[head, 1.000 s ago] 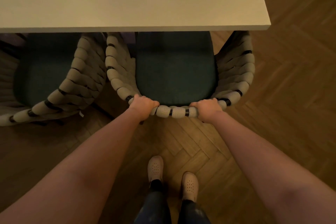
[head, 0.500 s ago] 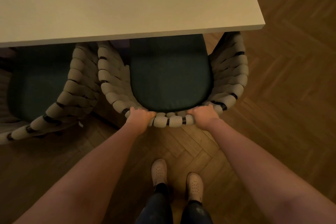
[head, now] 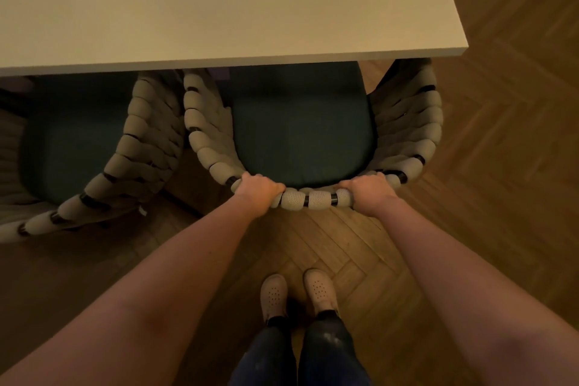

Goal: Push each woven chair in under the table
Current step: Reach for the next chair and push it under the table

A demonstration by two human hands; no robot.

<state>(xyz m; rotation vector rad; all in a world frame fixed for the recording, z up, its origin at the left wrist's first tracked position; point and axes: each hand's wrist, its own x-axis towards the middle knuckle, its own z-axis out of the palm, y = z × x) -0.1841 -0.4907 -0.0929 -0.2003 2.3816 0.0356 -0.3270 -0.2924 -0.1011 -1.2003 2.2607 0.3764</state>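
- Across the upper part of the frame: a pale, flat table (head: 219, 9), its near edge running left to right and its corner at the upper right. Lighting is dim and warm.
- Right side and lower centre of the frame: a brown herringbone wood floor (head: 501, 166), visible beyond the table corner and beneath the arms.
- Centre of the frame: a woven chair (head: 316, 199) with a curved back rim of thick pale wrapped bands separated by dark rings. Its dark green seat cushion (head: 300, 135) lies partly beneath the table edge. The rear of the seat and the back rim stand out from under it.
- Left of the frame: a second woven chair (head: 147, 141) of the same make, just beside the first. Whether their side rims touch cannot be told. Its front also sits under the table edge, and its back curves off toward the lower left.
- Left hand (head: 258, 189): fingers curled over the back rim of the centre chair, left of the rim's middle, knuckles up. The forearm reaches in straight from the lower left.
- Right hand (head: 368, 193): gripping the same rim right of its middle, fingers wrapped over the top toward the seat. The forearm reaches in from the lower right.
- Between the two hands a short stretch of bare rim shows.
- Bottom centre: two pale perforated shoes (head: 274, 294) side by side on the floor behind the chair, with dark trousers (head: 326, 351) above them.
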